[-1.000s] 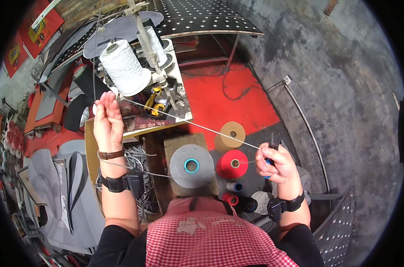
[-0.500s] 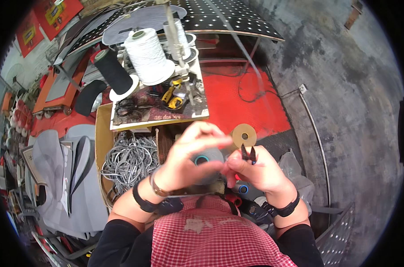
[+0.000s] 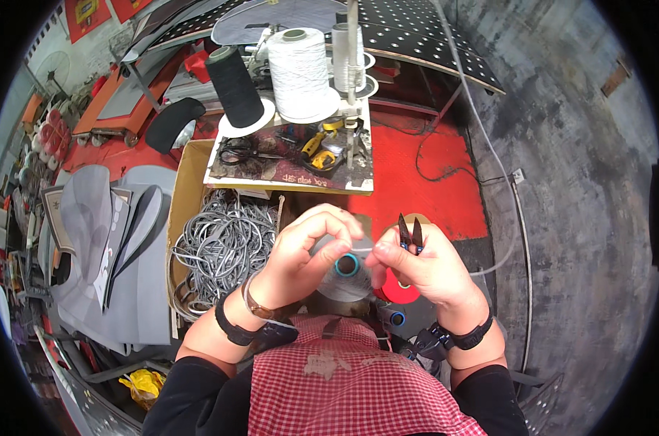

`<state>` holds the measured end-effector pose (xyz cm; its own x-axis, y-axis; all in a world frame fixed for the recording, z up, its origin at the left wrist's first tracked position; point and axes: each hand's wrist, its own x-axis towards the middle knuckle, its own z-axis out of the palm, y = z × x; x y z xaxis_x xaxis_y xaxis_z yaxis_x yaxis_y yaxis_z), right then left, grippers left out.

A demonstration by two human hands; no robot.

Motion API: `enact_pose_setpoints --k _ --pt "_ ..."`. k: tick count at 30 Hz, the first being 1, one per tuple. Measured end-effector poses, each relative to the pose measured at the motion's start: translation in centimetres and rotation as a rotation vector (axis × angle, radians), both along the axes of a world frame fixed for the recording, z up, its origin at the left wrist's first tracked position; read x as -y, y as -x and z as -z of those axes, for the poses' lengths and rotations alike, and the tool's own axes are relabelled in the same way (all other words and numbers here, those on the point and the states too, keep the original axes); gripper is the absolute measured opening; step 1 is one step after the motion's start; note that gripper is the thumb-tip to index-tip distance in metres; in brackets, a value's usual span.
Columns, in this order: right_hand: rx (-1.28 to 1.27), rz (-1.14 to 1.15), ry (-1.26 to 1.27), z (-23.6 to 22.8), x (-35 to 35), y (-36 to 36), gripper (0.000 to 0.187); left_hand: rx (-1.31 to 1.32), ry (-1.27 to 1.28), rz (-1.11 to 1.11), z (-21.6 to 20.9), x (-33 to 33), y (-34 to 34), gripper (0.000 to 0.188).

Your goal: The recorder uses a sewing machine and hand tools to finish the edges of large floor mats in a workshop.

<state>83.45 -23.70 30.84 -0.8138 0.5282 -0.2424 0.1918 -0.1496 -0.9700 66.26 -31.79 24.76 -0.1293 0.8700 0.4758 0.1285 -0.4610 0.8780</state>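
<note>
My left hand (image 3: pixel 306 251) is closed, thumb and fingertips together, on the end of a thin pale cord (image 3: pixel 361 250). That short stretch of cord runs across to my right hand (image 3: pixel 427 265), whose thumb and forefinger meet at its other side. My right hand also holds small dark-bladed snips (image 3: pixel 409 234) in its palm, with the two blades spread apart and pointing up. Below and between the hands stands a grey thread cone (image 3: pixel 344 280) with a blue-ringed core. A red thread spool (image 3: pixel 398 289) sits beside it, partly hidden by my right hand.
A cardboard box (image 3: pixel 186 171) at left holds a tangle of grey cord loops (image 3: pixel 224 240). Ahead, a small table (image 3: pixel 286 183) carries a black thread cone (image 3: pixel 235 87), a white one (image 3: pixel 300 73), scissors (image 3: pixel 246 152) and a yellow tool (image 3: pixel 318 151). Grey sheets (image 3: pixel 119 291) lie far left.
My view has swung left, so the table and box sit further right. My left hand's fingers have drawn together, and the cord between the hands now shows clearly. The snips stay in my right hand.
</note>
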Motion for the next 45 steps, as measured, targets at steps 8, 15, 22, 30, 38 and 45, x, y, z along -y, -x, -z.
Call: enact_pose_setpoints --k 8,15,22,30,38,45 --pt "-0.018 -0.073 0.195 0.2 -1.6 2.5 0.026 0.905 0.300 0.456 0.7 0.7 2.1 0.009" --pt "0.056 -0.121 -0.022 1.7 -2.1 5.4 0.027 0.745 0.389 0.282 -0.2 0.7 2.4 0.015" --pt "0.171 -0.090 -0.116 3.4 -3.6 8.7 0.026 0.295 0.211 -0.134 2.7 1.3 3.5 0.003" --pt "-0.262 0.701 -1.273 8.3 -16.6 17.4 0.016 0.410 0.350 -0.326 3.8 2.5 3.8 0.003" --pt "-0.271 0.581 -1.752 8.5 -17.8 19.3 0.021 0.382 0.362 -0.253 3.8 3.1 4.4 0.009" --pt "-0.339 0.484 -1.306 7.0 -16.8 19.3 0.009 0.402 0.372 -0.249 3.3 2.8 4.1 0.016"
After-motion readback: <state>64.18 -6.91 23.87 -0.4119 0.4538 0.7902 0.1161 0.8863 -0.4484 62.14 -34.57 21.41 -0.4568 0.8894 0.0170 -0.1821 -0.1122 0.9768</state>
